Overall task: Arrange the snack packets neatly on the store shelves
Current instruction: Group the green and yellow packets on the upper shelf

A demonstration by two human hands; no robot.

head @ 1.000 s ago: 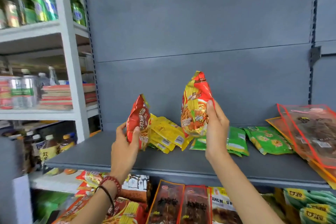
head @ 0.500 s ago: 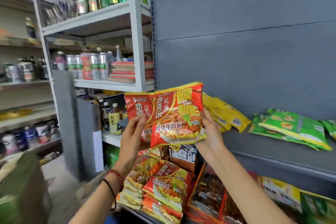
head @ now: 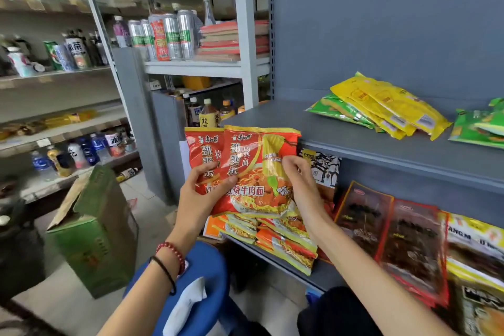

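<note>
A second ago we held the two noodle packets (head: 253,169) apart above the shelf, one in each hand. Now they are off it and overlapped, upright and facing us, in front of the left front corner of the grey shelf (head: 362,146), their top edges about level with its front lip. Our left hand (head: 197,198) grips both at their left side, thumb laid across the front packet and fingers behind. Our right hand (head: 302,185) pinches the front packet's right side with curled fingers (the rear packet shows only as a red strip on the left).

Further back and right on that shelf lie a fanned heap of yellow packets (head: 390,106), resting partly on a green packet (head: 336,109), and another green packet (head: 476,129) at the right edge. On the lower shelf (head: 323,274), just beneath our hands, sits a stack of similar noodle packs (head: 286,244), with dark red packets (head: 387,234) to its right.

Near us is a blue stool (head: 203,267). On the floor to the left stands a green box (head: 95,237), and tall cans (head: 174,35) line a far left rack.
</note>
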